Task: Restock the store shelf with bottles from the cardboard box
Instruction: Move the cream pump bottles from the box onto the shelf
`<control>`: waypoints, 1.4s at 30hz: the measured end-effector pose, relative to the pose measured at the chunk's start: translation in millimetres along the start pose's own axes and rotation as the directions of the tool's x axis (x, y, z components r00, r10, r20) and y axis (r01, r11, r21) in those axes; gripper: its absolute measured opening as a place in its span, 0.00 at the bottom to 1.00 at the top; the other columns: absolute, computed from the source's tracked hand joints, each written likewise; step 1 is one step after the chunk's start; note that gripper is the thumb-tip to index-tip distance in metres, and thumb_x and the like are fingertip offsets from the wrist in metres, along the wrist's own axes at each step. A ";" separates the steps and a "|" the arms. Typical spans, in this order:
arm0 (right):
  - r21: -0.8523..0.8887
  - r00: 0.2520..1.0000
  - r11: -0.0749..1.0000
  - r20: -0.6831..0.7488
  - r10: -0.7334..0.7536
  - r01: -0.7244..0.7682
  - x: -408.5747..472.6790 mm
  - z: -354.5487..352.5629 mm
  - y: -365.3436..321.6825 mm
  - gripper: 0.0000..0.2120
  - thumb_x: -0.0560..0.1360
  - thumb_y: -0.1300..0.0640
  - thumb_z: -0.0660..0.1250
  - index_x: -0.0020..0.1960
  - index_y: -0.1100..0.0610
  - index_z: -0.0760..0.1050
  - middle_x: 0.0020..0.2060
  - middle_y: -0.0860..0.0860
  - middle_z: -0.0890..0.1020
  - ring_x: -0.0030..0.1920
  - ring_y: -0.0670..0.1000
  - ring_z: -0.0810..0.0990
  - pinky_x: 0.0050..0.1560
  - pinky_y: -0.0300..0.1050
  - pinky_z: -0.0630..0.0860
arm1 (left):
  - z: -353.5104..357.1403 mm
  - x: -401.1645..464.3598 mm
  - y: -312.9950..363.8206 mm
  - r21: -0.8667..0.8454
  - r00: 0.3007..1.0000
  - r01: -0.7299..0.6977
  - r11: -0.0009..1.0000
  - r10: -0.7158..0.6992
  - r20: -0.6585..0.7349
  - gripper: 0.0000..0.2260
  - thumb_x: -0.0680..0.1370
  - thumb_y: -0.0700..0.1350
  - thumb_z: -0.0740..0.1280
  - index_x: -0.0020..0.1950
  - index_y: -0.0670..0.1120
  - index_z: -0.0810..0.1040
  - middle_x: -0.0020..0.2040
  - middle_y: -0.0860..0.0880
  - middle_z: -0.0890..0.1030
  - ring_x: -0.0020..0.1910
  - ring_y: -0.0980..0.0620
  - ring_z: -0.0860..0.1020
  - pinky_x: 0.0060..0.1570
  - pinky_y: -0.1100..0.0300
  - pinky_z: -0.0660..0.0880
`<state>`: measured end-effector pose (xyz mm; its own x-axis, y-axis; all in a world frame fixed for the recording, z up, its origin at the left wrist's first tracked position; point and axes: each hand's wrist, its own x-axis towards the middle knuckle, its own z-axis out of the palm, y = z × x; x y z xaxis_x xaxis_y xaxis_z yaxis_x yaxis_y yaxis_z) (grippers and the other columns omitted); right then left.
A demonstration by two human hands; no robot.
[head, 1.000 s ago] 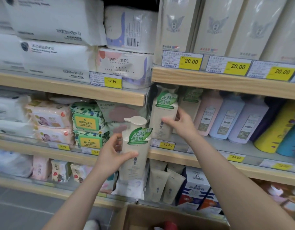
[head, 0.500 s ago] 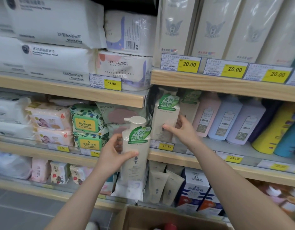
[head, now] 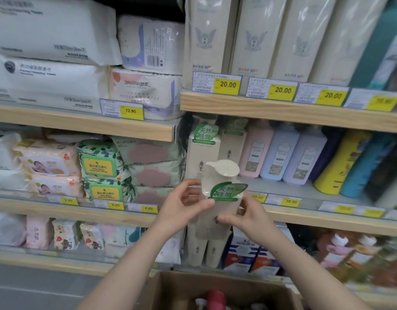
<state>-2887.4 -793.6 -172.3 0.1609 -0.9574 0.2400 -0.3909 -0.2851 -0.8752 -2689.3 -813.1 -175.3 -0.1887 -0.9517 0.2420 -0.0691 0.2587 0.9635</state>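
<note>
A cream pump bottle (head: 220, 193) with a green leaf label is held upright in front of the middle shelf (head: 305, 217). My left hand (head: 182, 209) grips its left side and my right hand (head: 249, 217) grips its lower right side. Behind it, two matching cream bottles (head: 204, 146) stand at the left end of that shelf. The open cardboard box (head: 170, 289) sits at the bottom centre, with a red bottle top (head: 216, 297) showing inside.
Pink, blue and lilac bottles (head: 282, 153) stand to the right on the same shelf, then yellow and teal ones (head: 345, 162). Wipe packs (head: 99, 166) fill the left bay. Tall cream boxes (head: 255, 36) line the top shelf. Tubes (head: 202, 249) hang below.
My right hand has let go of the bottle on the shelf and come down onto the bottle that my left hand holds. That bottle has shifted right, towards the shelf bay.
</note>
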 end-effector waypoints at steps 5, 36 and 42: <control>-0.066 0.992 0.996 -0.103 -0.074 0.068 9.5 -48.7 -17.7 0.22 0.64 0.56 0.77 0.51 0.40 0.72 0.49 0.30 0.80 0.52 0.34 0.77 0.47 0.25 0.73 | -14.8 14.4 -30.0 0.662 0.976 0.104 0.742 0.052 -0.211 0.19 0.76 0.61 0.60 0.56 0.48 0.74 0.52 0.50 0.80 0.52 0.49 0.77 0.47 0.54 0.74; 0.013 0.929 0.998 -0.366 -0.051 0.060 114.1 -35.3 32.6 0.27 0.70 0.63 0.73 0.65 0.59 0.67 0.49 0.36 0.73 0.45 0.26 0.75 0.42 0.21 0.70 | 5.8 28.7 -70.4 0.579 0.990 0.053 0.814 0.031 -0.136 0.35 0.70 0.45 0.72 0.73 0.48 0.58 0.65 0.49 0.71 0.64 0.51 0.69 0.64 0.55 0.69; -0.078 0.937 0.996 -0.345 -0.060 0.035 109.4 -36.1 25.7 0.25 0.71 0.59 0.72 0.65 0.58 0.68 0.56 0.47 0.76 0.48 0.30 0.74 0.43 0.18 0.66 | 3.7 27.4 -70.9 0.567 0.992 0.005 0.824 0.066 -0.104 0.32 0.72 0.46 0.70 0.73 0.48 0.60 0.65 0.48 0.71 0.65 0.50 0.69 0.63 0.57 0.67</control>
<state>-2912.5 -907.3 -153.4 -0.1388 -0.8957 0.4225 -0.4547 -0.3214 -0.8306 -2693.2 -856.9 -237.5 -0.0896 -0.9447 0.3154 -0.6131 0.3019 0.7301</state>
